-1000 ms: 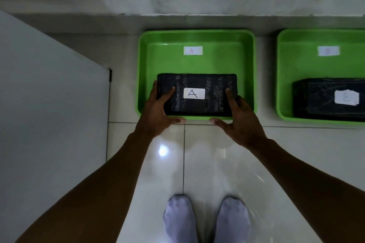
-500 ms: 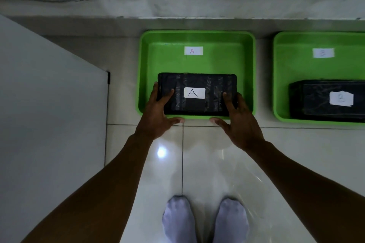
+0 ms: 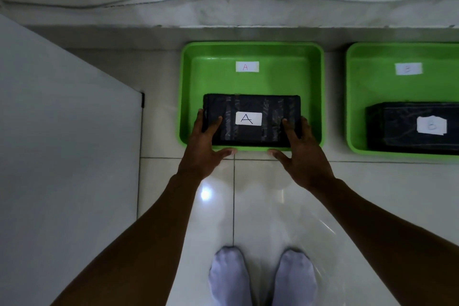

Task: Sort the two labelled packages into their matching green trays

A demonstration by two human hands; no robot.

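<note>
Pkg A point(image 3: 250, 119) unmoved, black wrap, white "A" label, taped

I see the black-wrapped A package point(image 3: 250, 119) lying flat in tray A point(image 3: 250, 51), and the B package point(image 3: 417, 125) flat in tray B point(image 3: 397, 51).

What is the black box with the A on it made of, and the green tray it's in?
The black rectangular package marked A looks wrapped in dark plastic film with shiny tape strips; inside is hidden. Its white label looks like paper. The green tray seems smooth moulded plastic, with rounded corners and a slight sheen.
</note>
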